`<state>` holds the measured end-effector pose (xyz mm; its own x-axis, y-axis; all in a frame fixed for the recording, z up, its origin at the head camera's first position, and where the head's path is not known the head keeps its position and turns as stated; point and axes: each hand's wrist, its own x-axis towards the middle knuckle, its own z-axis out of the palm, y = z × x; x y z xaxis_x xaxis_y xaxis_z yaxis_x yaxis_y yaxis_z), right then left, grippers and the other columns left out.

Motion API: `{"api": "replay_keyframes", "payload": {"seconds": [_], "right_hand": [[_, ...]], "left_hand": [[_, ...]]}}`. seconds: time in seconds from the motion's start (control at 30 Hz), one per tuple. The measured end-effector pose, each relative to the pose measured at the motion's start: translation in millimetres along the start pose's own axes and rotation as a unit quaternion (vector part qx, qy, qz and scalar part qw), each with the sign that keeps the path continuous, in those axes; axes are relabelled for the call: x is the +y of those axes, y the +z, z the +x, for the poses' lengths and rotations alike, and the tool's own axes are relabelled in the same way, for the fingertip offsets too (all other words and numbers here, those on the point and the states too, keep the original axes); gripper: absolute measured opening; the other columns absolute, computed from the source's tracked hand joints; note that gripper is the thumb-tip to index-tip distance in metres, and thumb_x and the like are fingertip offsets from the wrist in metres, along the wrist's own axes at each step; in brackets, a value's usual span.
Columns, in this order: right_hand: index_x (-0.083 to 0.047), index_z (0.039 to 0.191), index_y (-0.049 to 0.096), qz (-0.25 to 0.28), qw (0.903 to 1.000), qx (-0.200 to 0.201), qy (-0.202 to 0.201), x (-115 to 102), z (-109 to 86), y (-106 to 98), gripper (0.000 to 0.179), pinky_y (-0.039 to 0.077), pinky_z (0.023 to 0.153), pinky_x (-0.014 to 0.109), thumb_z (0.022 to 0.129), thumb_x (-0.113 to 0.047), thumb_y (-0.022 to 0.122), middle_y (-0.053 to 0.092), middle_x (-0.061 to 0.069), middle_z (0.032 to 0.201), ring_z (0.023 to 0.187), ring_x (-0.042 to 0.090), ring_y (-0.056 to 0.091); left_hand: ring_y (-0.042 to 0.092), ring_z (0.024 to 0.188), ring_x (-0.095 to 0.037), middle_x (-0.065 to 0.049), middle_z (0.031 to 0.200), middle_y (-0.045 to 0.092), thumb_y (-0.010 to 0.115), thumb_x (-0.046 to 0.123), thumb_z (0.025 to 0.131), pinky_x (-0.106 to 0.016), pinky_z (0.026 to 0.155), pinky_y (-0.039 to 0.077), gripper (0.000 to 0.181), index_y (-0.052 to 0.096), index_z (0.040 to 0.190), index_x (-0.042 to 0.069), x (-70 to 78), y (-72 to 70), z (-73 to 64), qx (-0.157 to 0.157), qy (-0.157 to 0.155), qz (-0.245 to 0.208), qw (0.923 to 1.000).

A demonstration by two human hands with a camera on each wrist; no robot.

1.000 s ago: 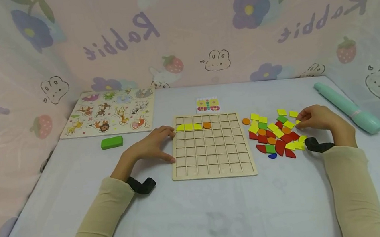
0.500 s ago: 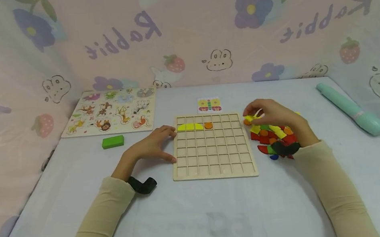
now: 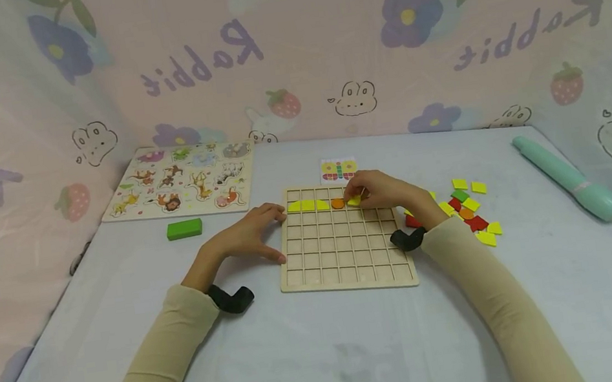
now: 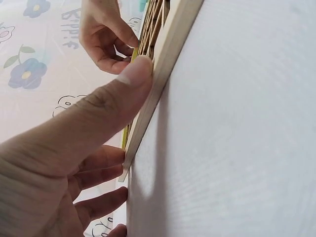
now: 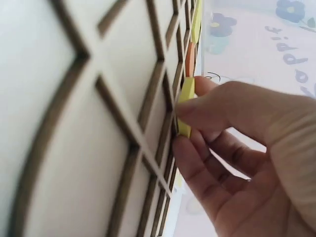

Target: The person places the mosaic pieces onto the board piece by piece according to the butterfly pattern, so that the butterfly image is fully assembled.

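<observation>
One yellow piece [image 5: 187, 90], pinched between thumb and curled tips of my right fingers [image 5: 192, 160], at the cell beside the orange disc [image 3: 338, 203] on the gridded board [image 3: 325, 247]; whether fully seated, I cannot tell. My left fingers [image 3: 267, 209], spread wide, thumb and tips resting against the board's left edge. Also on the tabletop [image 3: 283, 364]: picture card [image 3: 332, 168] beyond the board, loose coloured pieces [image 3: 466, 213] to its right, green block [image 3: 184, 229] to its left, near an animal puzzle [image 3: 185, 188]
</observation>
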<state>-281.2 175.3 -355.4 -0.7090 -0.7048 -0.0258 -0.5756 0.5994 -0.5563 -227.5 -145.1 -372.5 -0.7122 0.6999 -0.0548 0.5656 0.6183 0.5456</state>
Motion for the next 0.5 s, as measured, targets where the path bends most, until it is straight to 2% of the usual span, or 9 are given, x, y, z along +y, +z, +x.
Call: {"api": "replay_keyframes", "payload": {"seconds": [0.27, 0.5], "right_hand": [[0.000, 0.109, 0.062, 0.018, 0.9998, 0.008, 0.002, 2.8, -1.5, 1.2, 0.028, 0.050, 0.083, 0.039, 0.081, 0.003, 0.064, 0.057, 0.013, 0.108, 0.097, 0.026, 0.055], [0.000, 0.102, 0.064, 0.007, 0.9996, 0.020, 0.021, 2.8, -4.0, 2.3, 0.020, 0.051, 0.080, 0.038, 0.083, -0.004, 0.068, 0.061, 0.012, 0.099, 0.087, 0.023, 0.057]], "left_hand": [[0.029, 0.134, -0.031, -0.014, 0.143, 0.035, 0.083, 0.038, 0.067, -0.046, 0.110, 0.025, 0.076, 0.048, 0.125, 0.004, -0.7, 0.4, 0.1, 0.003, 0.001, 0.009, 1.0000], [0.029, 0.134, -0.032, -0.015, 0.142, 0.035, 0.083, 0.036, 0.067, -0.047, 0.110, 0.025, 0.075, 0.048, 0.125, 0.003, 1.0, 0.3, -0.7, 0.004, 0.004, 0.004, 1.0000]]}}
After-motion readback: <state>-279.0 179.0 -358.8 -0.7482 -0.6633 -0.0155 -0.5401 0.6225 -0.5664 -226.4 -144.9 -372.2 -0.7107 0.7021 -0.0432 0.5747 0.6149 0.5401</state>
